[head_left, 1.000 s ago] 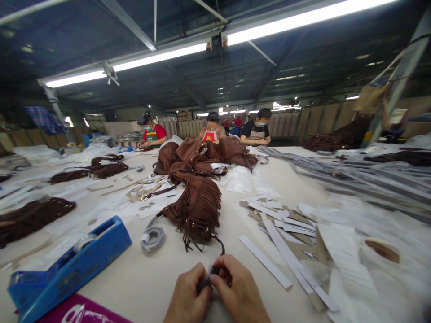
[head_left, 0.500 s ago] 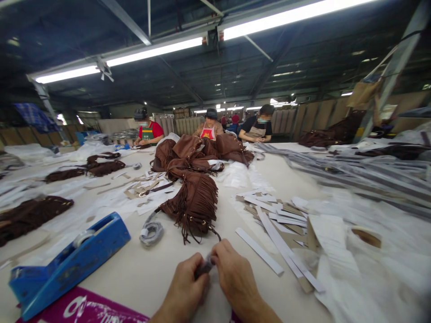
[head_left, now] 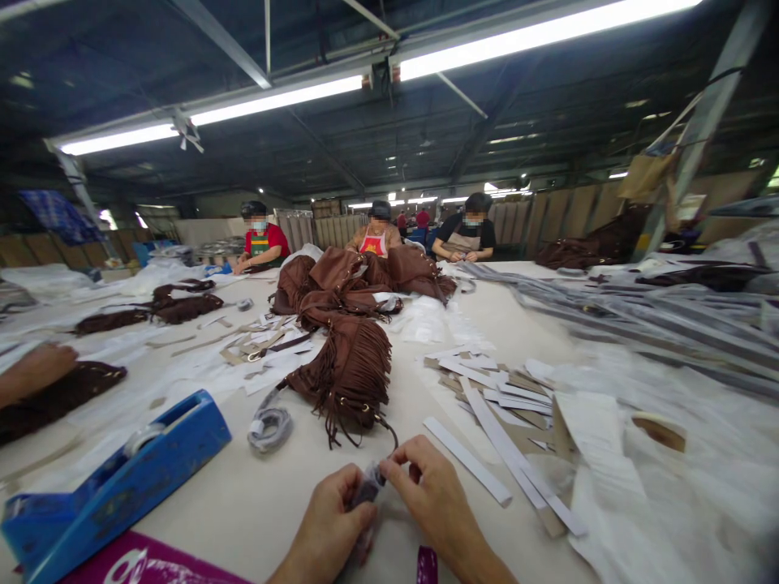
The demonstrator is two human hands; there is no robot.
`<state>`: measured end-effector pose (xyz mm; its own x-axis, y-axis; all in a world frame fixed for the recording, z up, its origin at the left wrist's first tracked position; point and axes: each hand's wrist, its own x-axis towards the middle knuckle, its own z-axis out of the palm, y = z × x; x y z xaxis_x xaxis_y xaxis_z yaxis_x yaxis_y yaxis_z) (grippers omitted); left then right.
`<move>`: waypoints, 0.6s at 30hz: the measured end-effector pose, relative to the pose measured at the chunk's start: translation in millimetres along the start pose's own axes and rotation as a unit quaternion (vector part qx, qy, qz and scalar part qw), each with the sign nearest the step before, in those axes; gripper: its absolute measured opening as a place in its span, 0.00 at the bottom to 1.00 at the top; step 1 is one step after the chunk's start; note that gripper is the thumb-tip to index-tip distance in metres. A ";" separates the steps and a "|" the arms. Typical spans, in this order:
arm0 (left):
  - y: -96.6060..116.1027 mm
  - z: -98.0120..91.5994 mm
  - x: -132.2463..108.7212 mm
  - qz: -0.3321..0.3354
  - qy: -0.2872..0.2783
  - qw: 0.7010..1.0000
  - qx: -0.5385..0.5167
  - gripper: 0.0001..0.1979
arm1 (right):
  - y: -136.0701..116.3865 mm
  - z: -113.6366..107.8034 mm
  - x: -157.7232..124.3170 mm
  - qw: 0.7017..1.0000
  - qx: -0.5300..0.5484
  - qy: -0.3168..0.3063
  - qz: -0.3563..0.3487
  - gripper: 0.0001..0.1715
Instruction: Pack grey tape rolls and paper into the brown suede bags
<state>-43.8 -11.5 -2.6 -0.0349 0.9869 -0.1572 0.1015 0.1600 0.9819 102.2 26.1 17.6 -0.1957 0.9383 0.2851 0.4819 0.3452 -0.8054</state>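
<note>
At the near edge of the table my left hand (head_left: 332, 519) and my right hand (head_left: 432, 495) pinch the same small dark strap end (head_left: 367, 487), wrapped in greyish clear film. A thin dark strap runs from it up to a brown fringed suede bag (head_left: 353, 369) lying just beyond my hands. Both hands have their fingers closed on the strap end. A coiled grey strap (head_left: 268, 427) lies to the left of the bag.
A blue tape dispenser (head_left: 115, 487) sits at the near left over a magenta sheet (head_left: 146, 564). White and tan paper strips (head_left: 505, 405) litter the right. More brown bags (head_left: 359, 280) are piled mid-table. Three people work at the far edge; another person's hand (head_left: 33, 369) shows at left.
My hands have shifted slightly and turned the strap end. Another person's hand has come into view at the left edge. The view has dipped a little.
</note>
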 end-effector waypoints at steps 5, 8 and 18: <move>-3.1 -1.2 0.9 0.010 -0.007 1.000 0.006 0.05 | -0.8 3.9 -1.1 0.990 -0.078 -0.069 -0.098 0.08; -1.0 -1.5 0.9 0.005 -0.007 1.000 0.002 0.06 | 2.0 1.9 1.5 0.984 -0.121 -0.075 -0.110 0.09; -7.5 -1.9 0.0 0.019 0.008 1.000 0.018 0.05 | 0.3 6.7 -5.8 0.994 -0.059 -0.074 -0.050 0.03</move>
<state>-46.4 -12.7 -9.8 -0.0455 0.9919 -0.1189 0.1389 0.1242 0.9825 97.8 20.6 12.3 -0.3661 0.8891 0.2746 0.5482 0.4445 -0.7085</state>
